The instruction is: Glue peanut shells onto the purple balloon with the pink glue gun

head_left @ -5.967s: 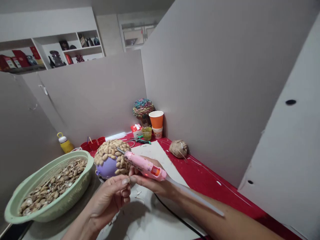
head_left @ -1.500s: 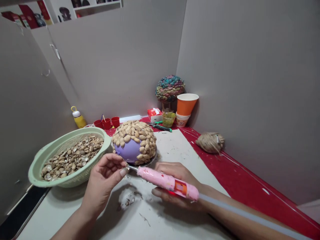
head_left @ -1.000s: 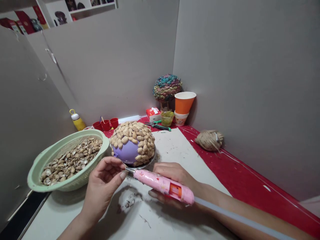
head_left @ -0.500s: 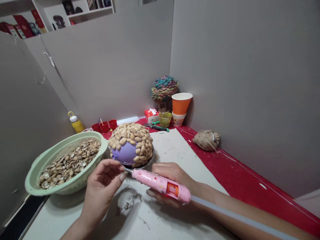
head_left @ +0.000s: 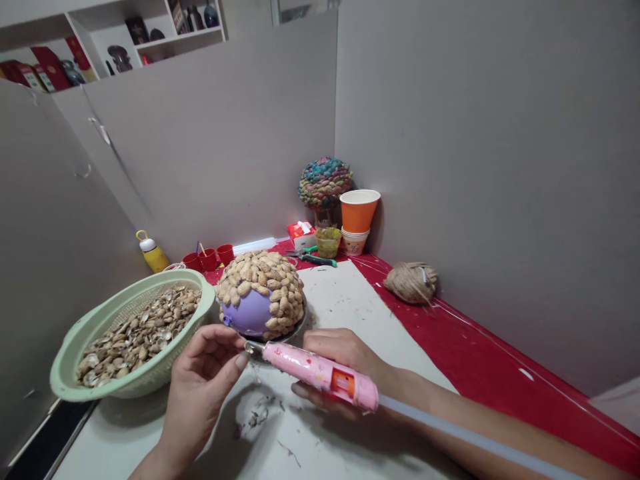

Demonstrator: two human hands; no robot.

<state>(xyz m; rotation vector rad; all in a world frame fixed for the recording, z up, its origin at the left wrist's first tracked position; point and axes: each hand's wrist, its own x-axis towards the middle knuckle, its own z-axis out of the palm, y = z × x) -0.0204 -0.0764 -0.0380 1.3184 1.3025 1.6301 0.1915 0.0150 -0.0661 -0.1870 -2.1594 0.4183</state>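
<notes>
My right hand (head_left: 345,360) is wrapped round a pink hot glue gun (head_left: 315,373), with a long glue stick (head_left: 465,433) sticking out of its back end. The gun's metal nozzle points left, at the fingertips of my left hand (head_left: 207,380). Between that thumb and forefinger I pinch a small piece, seemingly a peanut shell (head_left: 249,348), mostly hidden by fingers and nozzle. Just beyond, a purple balloon (head_left: 249,313) rests in a round dish; peanut shells (head_left: 260,270) cover its top and right side, and its front left is bare.
At the left stands a green colander (head_left: 65,373) of shells. Behind are red cups (head_left: 209,260), a yellow bottle (head_left: 155,257), pliers (head_left: 317,259), an orange paper cup (head_left: 359,212) and a colourful ball-topped tree (head_left: 325,183). Twine (head_left: 413,281) lies right on the red cloth (head_left: 460,340).
The view has tilted up slightly, so things sit a little lower. Both hands keep nearly the same pose, with the nozzle still at the piece in my left fingers.
</notes>
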